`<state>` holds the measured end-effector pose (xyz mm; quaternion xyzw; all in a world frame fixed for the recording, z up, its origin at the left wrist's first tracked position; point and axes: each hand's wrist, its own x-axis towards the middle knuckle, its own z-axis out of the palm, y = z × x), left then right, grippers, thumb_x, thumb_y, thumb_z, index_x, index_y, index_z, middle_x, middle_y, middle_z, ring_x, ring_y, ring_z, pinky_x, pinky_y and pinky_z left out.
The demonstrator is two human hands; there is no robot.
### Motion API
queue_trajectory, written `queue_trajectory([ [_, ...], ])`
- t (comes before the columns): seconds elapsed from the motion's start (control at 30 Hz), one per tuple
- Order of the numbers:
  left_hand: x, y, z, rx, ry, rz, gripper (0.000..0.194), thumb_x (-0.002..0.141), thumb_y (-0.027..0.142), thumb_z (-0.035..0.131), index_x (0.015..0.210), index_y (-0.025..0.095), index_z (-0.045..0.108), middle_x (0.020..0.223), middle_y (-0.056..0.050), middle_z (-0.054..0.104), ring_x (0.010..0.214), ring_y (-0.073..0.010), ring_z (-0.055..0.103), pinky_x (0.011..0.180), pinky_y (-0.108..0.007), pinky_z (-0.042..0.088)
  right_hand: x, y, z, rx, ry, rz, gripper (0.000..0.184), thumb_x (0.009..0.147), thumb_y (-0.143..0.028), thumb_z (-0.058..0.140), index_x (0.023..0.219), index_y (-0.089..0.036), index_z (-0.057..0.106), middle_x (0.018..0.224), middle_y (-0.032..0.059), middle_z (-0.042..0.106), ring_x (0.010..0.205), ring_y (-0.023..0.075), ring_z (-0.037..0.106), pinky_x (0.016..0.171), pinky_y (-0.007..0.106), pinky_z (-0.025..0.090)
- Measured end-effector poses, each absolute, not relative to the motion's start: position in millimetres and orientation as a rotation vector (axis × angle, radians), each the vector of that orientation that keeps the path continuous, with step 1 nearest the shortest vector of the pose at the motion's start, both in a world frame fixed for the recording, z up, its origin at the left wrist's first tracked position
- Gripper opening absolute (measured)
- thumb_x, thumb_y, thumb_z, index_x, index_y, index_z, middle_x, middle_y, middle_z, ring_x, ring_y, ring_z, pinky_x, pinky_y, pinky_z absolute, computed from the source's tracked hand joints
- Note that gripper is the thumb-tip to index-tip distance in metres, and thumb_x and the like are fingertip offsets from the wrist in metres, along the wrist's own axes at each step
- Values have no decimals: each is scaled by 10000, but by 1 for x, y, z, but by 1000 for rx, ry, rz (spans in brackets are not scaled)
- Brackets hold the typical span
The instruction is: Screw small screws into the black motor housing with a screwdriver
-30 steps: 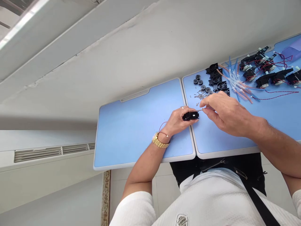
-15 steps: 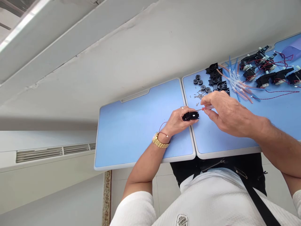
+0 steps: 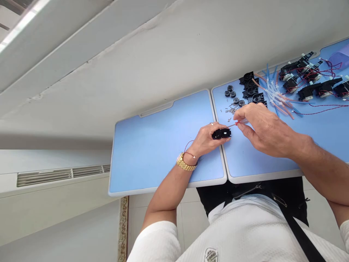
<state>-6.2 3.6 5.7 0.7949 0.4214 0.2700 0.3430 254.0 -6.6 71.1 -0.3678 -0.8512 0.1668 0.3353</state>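
Note:
Near the seam between two blue tabletops, my left hand (image 3: pixel 204 140) is closed around a small black plastic housing (image 3: pixel 224 133) with a white spot on its face. A thin red wire trails from under that hand towards the gold watch on the wrist. My right hand (image 3: pixel 263 127) pinches a screwdriver (image 3: pixel 237 123) with a clear red handle. Its thin metal shaft points left and reaches the top side of the housing by my left fingers. Whether the tip sits on a screw is too small to see.
Beyond my hands lie loose small screws (image 3: pixel 231 109), several black wheels (image 3: pixel 232 94) and black plastic shells (image 3: pixel 249 85). A bundle of blue and orange tubes (image 3: pixel 275 92) lies to their right. Farther right are several wired black assemblies (image 3: pixel 308 91). A wall runs along the back edge.
The screwdriver's handle has risen slightly, so its shaft slopes more. The left hand and the housing stay nearly in place.

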Motion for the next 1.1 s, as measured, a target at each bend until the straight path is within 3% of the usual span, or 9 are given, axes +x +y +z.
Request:
queue_trajectory([
  [0.17,-6,3,7,2089,1122,670,280,927,349,875,1171,235,796,1025,-40,805,912,-190,750,887,-339,605,256,-5,69,-1082,-2253,375,313,1156,-440,459,1051,-244,679,748,28,712,689,233,637,745,396,481],
  [0.37,-6,3,6,2092,1112,676,287,930,342,871,1185,235,793,1038,-42,806,903,-185,751,873,-328,607,255,-5,71,-936,-2241,418,285,1115,-271,442,1235,-190,687,1092,129,799,964,290,740,905,468,535],
  [0.43,-6,3,6,2084,1107,680,279,928,331,871,1176,230,793,1040,-42,806,913,-186,751,880,-325,604,255,-4,70,-963,-2244,386,293,1124,-357,492,1238,-178,694,1049,125,807,933,292,752,886,464,536],
  [0.57,-5,3,7,2084,1115,662,284,922,327,877,1177,230,796,1046,-44,809,930,-191,751,903,-333,604,258,-3,67,-1063,-2307,323,399,1169,-442,425,1003,-234,722,737,41,742,694,246,697,758,419,512],
  [0.7,-5,3,6,2072,1119,673,286,921,337,878,1175,233,798,1032,-41,805,919,-191,747,905,-339,601,257,-4,70,-976,-2282,379,274,1127,-279,441,1149,-230,709,943,78,794,870,257,746,808,415,568],
  [0.83,-5,2,6,2050,1116,697,291,913,333,883,1173,234,797,1024,-36,801,908,-189,743,891,-338,597,257,-6,72,-886,-2240,462,297,1061,-195,475,1290,-212,662,1099,112,792,1006,273,763,871,435,605],
  [0.9,-5,2,6,2053,1111,703,281,920,322,876,1176,235,797,1031,-37,803,914,-190,745,887,-337,597,258,-6,71,-914,-2244,479,260,1088,-288,523,1292,-203,660,1065,105,800,953,268,772,841,420,600],
  [1.0,-5,2,6,2074,1098,706,270,924,309,875,1172,235,797,1033,-34,806,923,-189,749,897,-334,597,259,-5,69,-1014,-2267,409,289,1126,-453,544,1140,-213,704,842,51,778,744,243,738,694,376,538],
  [1.1,-5,3,7,2084,1099,697,280,919,300,881,1178,236,795,1039,-32,806,930,-188,752,904,-332,596,258,-6,68,-1027,-2279,346,311,1162,-373,448,1086,-227,711,827,44,779,735,233,731,704,374,529],
])
